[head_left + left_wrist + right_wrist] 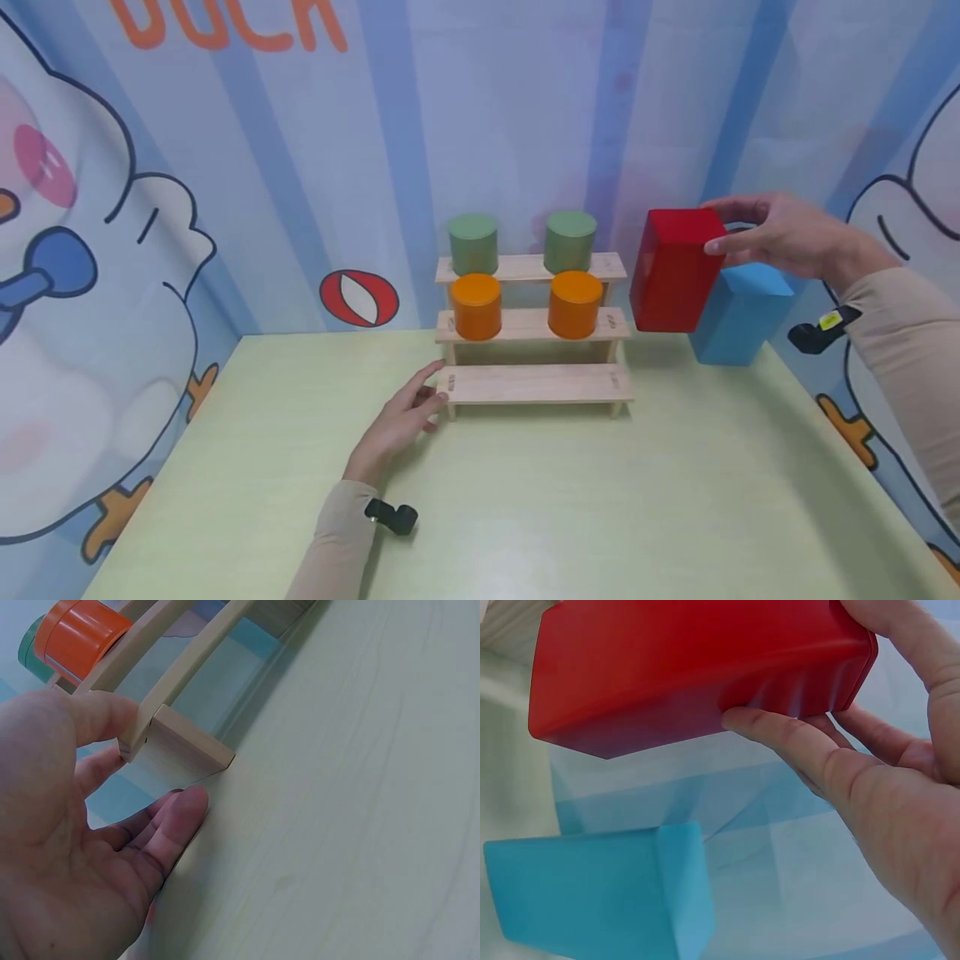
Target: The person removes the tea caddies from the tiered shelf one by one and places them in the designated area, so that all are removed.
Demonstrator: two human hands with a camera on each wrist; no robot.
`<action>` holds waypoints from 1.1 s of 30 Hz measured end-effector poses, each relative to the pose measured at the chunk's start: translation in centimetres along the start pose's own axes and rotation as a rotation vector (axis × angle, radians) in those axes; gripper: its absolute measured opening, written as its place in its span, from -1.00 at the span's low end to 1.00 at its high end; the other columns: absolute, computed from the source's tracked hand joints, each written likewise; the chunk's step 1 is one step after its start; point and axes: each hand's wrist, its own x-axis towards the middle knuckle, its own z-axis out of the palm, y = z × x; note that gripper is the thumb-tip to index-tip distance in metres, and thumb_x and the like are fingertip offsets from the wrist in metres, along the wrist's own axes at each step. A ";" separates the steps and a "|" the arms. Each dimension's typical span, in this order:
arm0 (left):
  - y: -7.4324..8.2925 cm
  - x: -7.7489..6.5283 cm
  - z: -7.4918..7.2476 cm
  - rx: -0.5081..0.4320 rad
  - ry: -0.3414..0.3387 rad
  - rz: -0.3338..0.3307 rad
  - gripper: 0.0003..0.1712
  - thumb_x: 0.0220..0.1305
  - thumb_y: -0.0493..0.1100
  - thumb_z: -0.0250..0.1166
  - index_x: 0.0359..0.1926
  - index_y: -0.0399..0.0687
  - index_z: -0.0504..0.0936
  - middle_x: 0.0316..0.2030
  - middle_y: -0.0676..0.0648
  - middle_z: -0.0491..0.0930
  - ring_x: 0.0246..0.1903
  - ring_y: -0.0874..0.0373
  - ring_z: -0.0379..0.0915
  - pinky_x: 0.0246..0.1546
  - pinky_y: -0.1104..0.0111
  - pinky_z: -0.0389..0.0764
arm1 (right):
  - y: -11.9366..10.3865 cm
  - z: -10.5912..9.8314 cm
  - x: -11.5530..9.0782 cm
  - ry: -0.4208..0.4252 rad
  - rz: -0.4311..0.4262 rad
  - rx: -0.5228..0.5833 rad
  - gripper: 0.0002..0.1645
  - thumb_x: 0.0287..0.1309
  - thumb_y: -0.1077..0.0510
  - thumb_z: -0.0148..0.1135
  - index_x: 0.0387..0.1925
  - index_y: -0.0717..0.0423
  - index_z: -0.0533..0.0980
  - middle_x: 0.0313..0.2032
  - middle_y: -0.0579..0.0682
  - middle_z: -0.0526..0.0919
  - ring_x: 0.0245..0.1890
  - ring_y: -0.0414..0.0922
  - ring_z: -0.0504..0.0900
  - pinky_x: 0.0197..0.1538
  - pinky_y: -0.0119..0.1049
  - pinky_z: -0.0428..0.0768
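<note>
My right hand (783, 233) grips a tall red box (677, 271) by its upper end, thumb and fingers on opposite sides. In the right wrist view the red box (682, 675) has smooth sides and rounded edges. A light-blue box (741, 315) stands on the table behind and below that hand. My left hand (397, 425) holds the left end of the lowest step of a three-step wooden stand (536, 384). The left wrist view has the thumb and forefinger of the left hand (97, 817) at the step's end, the other fingers below it.
Two green cylinders (473, 244) stand on the top step and two orange cylinders (477, 307) on the middle one. The stand is near the back edge of the pale table (525, 500). A blue striped cloth (495, 125) with cartoon figures hangs behind and at both sides.
</note>
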 end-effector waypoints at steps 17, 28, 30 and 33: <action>0.4 -1.0 -0.2 0.008 -0.007 0.002 -0.27 0.71 0.06 0.26 0.74 0.53 0.25 0.30 -0.17 0.57 0.16 -0.03 0.58 0.21 0.07 0.73 | 2.7 2.5 0.4 -0.068 0.032 -0.088 0.18 0.39 0.16 0.56 0.77 0.05 0.03 0.63 0.17 0.20 0.48 0.20 0.34 0.23 -0.04 0.76; 0.5 -1.0 -0.2 0.002 -0.014 0.000 -0.27 0.71 0.07 0.25 0.74 0.53 0.24 0.31 -0.18 0.55 0.18 -0.05 0.56 0.23 0.05 0.73 | 3.6 3.4 0.3 -0.077 0.051 -0.143 0.22 0.40 0.13 0.56 0.80 0.10 -0.02 0.65 0.32 0.16 0.52 0.37 0.28 0.28 0.11 0.74; 0.5 -1.0 -0.2 0.006 -0.013 0.002 -0.27 0.72 0.06 0.24 0.74 0.51 0.23 0.31 -0.19 0.55 0.18 -0.06 0.56 0.23 0.06 0.73 | 3.8 3.6 0.4 -0.074 0.052 -0.153 0.24 0.38 0.12 0.58 0.80 0.10 -0.02 0.64 0.32 0.16 0.52 0.38 0.28 0.32 0.19 0.71; 0.5 -1.0 -0.2 0.012 -0.006 -0.008 -0.27 0.72 0.06 0.25 0.74 0.53 0.24 0.31 -0.19 0.55 0.18 -0.06 0.57 0.23 0.06 0.73 | 4.0 4.0 0.3 -0.067 0.050 -0.176 0.29 0.34 0.09 0.62 0.80 0.09 -0.03 0.64 0.32 0.17 0.52 0.38 0.29 0.35 0.30 0.66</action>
